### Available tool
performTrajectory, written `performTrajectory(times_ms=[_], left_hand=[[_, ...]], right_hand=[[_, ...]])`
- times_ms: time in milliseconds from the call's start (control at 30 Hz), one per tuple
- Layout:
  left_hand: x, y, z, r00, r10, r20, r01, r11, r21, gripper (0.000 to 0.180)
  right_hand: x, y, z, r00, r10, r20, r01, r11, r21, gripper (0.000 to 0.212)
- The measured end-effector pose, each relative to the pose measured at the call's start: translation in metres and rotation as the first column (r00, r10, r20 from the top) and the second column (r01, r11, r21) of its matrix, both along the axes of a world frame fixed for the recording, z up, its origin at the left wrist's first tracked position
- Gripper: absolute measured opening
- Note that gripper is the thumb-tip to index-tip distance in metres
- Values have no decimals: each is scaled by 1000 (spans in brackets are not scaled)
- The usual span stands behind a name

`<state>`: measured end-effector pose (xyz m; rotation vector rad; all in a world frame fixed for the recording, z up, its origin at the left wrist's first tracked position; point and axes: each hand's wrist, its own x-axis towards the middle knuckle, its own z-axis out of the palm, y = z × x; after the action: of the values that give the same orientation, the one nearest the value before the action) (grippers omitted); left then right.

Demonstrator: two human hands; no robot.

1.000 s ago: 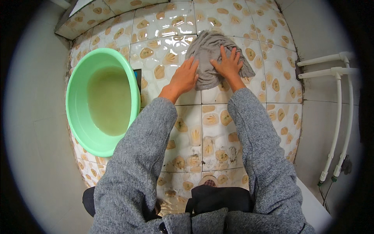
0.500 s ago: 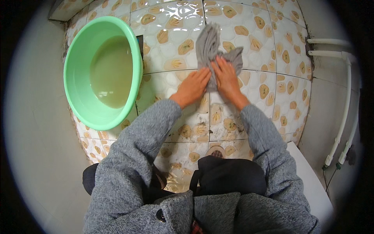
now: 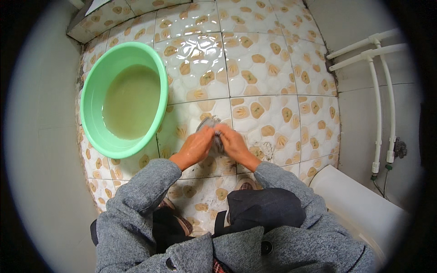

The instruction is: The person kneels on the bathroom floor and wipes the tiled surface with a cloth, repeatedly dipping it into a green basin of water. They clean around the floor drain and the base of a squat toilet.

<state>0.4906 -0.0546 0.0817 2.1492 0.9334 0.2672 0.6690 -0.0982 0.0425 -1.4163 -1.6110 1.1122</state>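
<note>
A grey cloth, bunched up small, is gripped between my two hands in front of my knees. My left hand is closed on its left side, and my right hand is closed on it from the right, the fingers of both nearly meeting. Much of the cloth is covered by the fingers; a fold sticks out beyond the knuckles and some shows between the palms. To the left of my hands a light green basin holds cloudy brownish water.
Patterned floor tiles are wet and shiny toward the far side, with dark dirt smudges near my shoes. White pipes run along the right wall. A white fixture stands at the lower right, and a tiled ledge at the far left.
Both hands have drawn the cloth back toward my body and a little left. It was spread on the tiles under my flat hands; now it is bunched in my fingers.
</note>
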Motion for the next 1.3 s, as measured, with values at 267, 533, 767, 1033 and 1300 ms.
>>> performTrajectory(times_ms=[267, 533, 767, 1033, 1300], left_hand=[[18, 47, -4, 995, 94, 22, -97, 976, 195, 30], [40, 76, -78, 899, 413, -146, -341, 869, 359, 70], [69, 88, -94, 812, 376, -447, -264, 919, 293, 97], [62, 89, -96, 796, 382, -470, -222, 906, 360, 97], [69, 89, -101, 773, 414, -480, -217, 884, 414, 90]], right_hand=[[36, 60, 14, 928, -81, 363, -23, 962, 273, 39], [34, 148, -65, 704, -3, 710, -339, 877, 340, 52], [98, 295, -90, 547, -212, 810, -216, 899, 382, 51], [294, 258, -71, 489, -476, 731, 359, 874, 328, 48], [194, 14, -65, 578, -685, 444, 716, 686, 125, 35]])
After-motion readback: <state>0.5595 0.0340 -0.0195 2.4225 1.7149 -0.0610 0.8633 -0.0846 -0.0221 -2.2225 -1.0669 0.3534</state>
